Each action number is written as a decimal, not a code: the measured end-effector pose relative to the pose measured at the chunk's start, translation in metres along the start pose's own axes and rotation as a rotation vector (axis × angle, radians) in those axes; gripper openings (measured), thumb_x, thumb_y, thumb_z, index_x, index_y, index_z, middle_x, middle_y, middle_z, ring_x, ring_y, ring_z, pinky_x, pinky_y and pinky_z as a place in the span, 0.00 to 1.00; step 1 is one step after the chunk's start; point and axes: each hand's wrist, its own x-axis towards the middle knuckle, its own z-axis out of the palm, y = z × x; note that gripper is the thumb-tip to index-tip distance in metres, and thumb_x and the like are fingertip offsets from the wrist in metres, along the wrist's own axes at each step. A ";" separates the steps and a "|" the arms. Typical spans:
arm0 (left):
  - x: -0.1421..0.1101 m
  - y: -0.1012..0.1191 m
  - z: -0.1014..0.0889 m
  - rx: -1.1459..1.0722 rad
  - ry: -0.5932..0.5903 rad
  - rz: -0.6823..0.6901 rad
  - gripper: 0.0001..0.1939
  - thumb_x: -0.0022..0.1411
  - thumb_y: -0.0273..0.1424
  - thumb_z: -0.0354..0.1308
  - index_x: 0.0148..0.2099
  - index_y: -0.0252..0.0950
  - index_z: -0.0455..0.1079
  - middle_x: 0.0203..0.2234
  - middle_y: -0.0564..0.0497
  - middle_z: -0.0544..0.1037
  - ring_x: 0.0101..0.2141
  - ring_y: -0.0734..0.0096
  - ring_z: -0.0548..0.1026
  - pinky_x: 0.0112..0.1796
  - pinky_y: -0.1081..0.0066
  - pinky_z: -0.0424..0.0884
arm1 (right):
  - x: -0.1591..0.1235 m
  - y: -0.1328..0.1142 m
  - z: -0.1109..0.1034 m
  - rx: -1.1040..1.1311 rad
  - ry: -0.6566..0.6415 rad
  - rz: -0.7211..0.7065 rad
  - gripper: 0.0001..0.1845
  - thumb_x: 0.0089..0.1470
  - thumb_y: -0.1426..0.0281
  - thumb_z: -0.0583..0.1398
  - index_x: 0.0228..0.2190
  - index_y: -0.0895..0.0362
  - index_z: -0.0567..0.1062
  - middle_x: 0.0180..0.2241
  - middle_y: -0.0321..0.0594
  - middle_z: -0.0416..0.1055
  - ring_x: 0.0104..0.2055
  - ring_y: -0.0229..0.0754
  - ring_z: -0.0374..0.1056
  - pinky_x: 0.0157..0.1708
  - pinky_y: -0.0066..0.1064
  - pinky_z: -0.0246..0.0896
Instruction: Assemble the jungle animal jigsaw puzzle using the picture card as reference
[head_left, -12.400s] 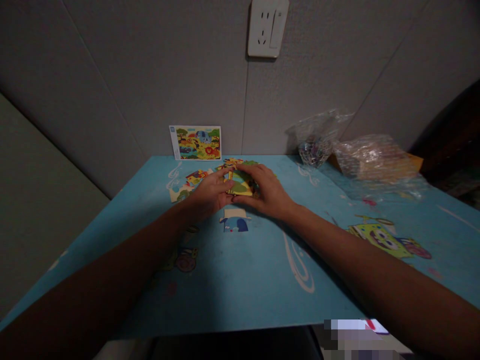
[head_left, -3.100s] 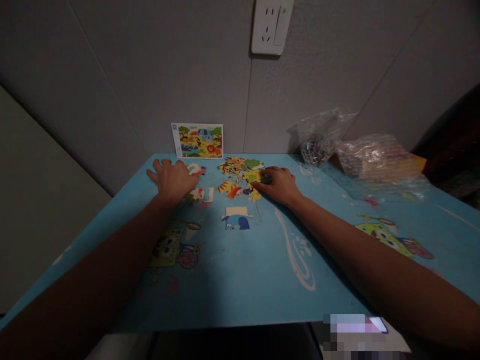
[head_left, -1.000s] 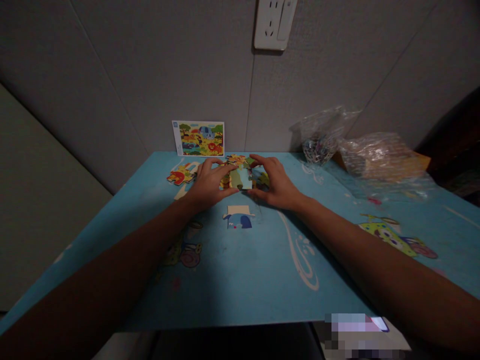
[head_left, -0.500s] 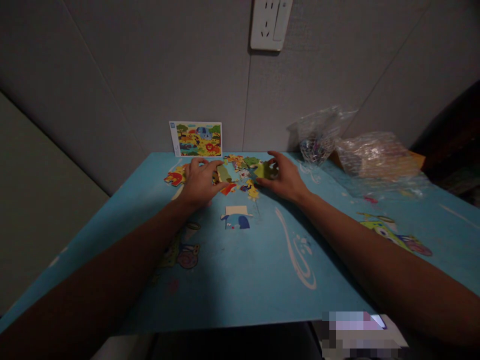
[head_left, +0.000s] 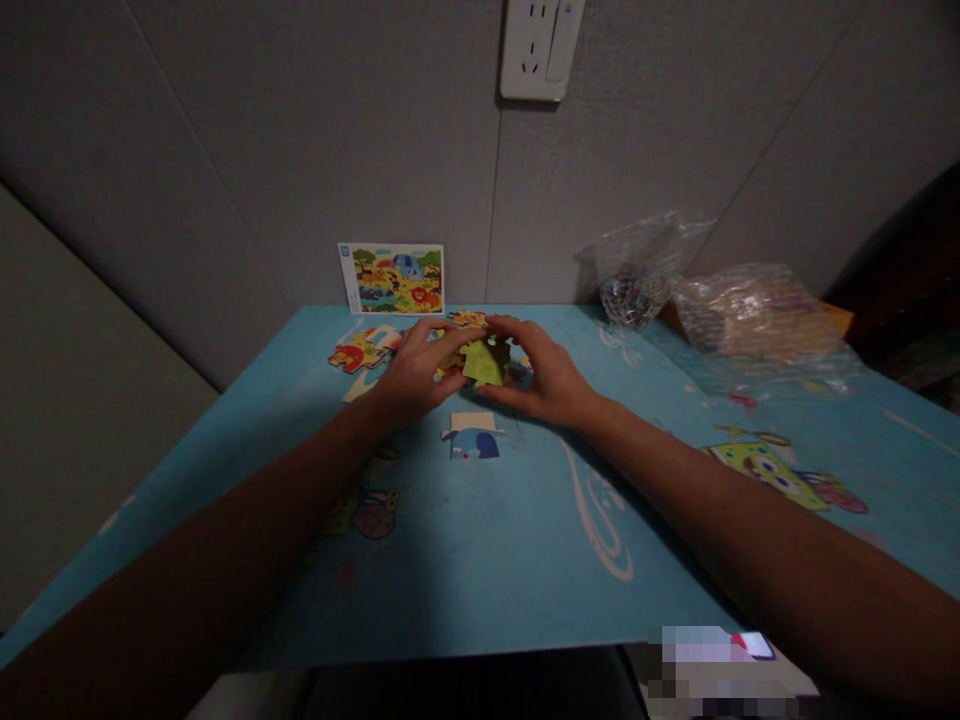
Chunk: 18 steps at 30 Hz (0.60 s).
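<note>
My left hand [head_left: 420,368] and my right hand [head_left: 546,375] are close together over the loose puzzle pieces at the back of the table. A green puzzle piece [head_left: 485,362] is between them, gripped by my right hand's curved fingers. My left thumb and fingers close on another puzzle piece [head_left: 448,362], yellowish green and mostly hidden. Nearer me lies a joined blue elephant section [head_left: 474,440] with a pale strip on top. More loose pieces [head_left: 364,350] lie left of my left hand, and others are partly covered by both hands.
A picture card [head_left: 397,280] of the animal scene leans against the wall. Clear plastic bags [head_left: 757,320] lie at the back right. A wall socket [head_left: 541,50] is above. The blue table [head_left: 517,560] has printed cartoon figures, and a blurred-out object lies below its front edge.
My right hand has moved left with the green puzzle piece, bringing it up to my left hand. My left hand has shifted slightly right, uncovering pieces on its left.
</note>
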 end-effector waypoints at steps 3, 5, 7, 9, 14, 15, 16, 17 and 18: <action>0.001 -0.001 0.001 -0.001 0.044 0.000 0.25 0.59 0.25 0.59 0.60 0.38 0.70 0.50 0.43 0.72 0.51 0.59 0.70 0.55 0.59 0.67 | 0.000 -0.001 0.002 0.053 0.031 0.055 0.35 0.53 0.54 0.63 0.59 0.55 0.66 0.55 0.50 0.71 0.55 0.52 0.67 0.55 0.45 0.61; 0.001 -0.003 0.003 -0.012 0.081 -0.017 0.23 0.61 0.26 0.58 0.59 0.36 0.71 0.46 0.43 0.74 0.48 0.60 0.71 0.52 0.59 0.69 | 0.000 0.002 0.004 0.134 0.094 0.139 0.26 0.57 0.53 0.58 0.51 0.55 0.73 0.49 0.47 0.75 0.50 0.49 0.70 0.50 0.42 0.63; 0.001 -0.004 0.005 -0.019 0.096 -0.018 0.22 0.62 0.26 0.57 0.59 0.36 0.71 0.42 0.45 0.77 0.46 0.61 0.72 0.51 0.60 0.70 | 0.000 0.008 0.008 0.230 0.161 0.227 0.23 0.62 0.52 0.53 0.42 0.57 0.76 0.41 0.45 0.77 0.42 0.45 0.71 0.44 0.38 0.64; 0.001 -0.005 0.006 -0.022 0.086 -0.010 0.23 0.62 0.26 0.57 0.59 0.35 0.71 0.38 0.46 0.79 0.45 0.61 0.71 0.50 0.60 0.70 | -0.001 0.016 0.012 0.286 0.194 0.306 0.27 0.64 0.50 0.50 0.34 0.58 0.76 0.31 0.41 0.74 0.33 0.41 0.67 0.35 0.33 0.62; 0.000 -0.003 0.007 -0.067 0.015 0.065 0.25 0.62 0.24 0.55 0.62 0.35 0.68 0.36 0.48 0.82 0.48 0.59 0.70 0.52 0.57 0.67 | -0.002 0.025 0.019 0.334 0.187 0.411 0.31 0.59 0.42 0.51 0.25 0.57 0.70 0.21 0.33 0.61 0.24 0.35 0.56 0.25 0.29 0.50; 0.000 -0.003 0.007 -0.081 0.003 0.082 0.26 0.61 0.23 0.54 0.62 0.35 0.67 0.36 0.49 0.82 0.48 0.59 0.69 0.53 0.57 0.66 | -0.002 0.025 0.019 0.354 0.181 0.416 0.31 0.59 0.42 0.51 0.25 0.57 0.70 0.22 0.33 0.62 0.24 0.35 0.56 0.25 0.29 0.49; -0.001 -0.002 0.006 -0.097 -0.010 0.096 0.27 0.60 0.21 0.53 0.62 0.35 0.67 0.36 0.50 0.83 0.49 0.58 0.69 0.54 0.56 0.66 | -0.002 0.025 0.019 0.370 0.180 0.422 0.31 0.58 0.42 0.51 0.25 0.57 0.69 0.22 0.34 0.62 0.25 0.35 0.56 0.25 0.29 0.49; -0.001 -0.002 0.006 -0.113 -0.024 0.108 0.28 0.60 0.20 0.53 0.63 0.35 0.66 0.37 0.50 0.83 0.49 0.58 0.69 0.54 0.56 0.65 | -0.001 0.024 0.020 0.381 0.181 0.429 0.31 0.58 0.42 0.51 0.25 0.57 0.69 0.22 0.34 0.62 0.25 0.35 0.56 0.25 0.29 0.49; -0.001 -0.002 0.005 -0.127 -0.040 0.117 0.29 0.59 0.20 0.53 0.63 0.35 0.66 0.37 0.50 0.83 0.49 0.58 0.68 0.54 0.56 0.65 | -0.001 0.024 0.019 0.390 0.185 0.436 0.31 0.58 0.42 0.52 0.25 0.57 0.69 0.22 0.34 0.62 0.25 0.35 0.56 0.25 0.29 0.49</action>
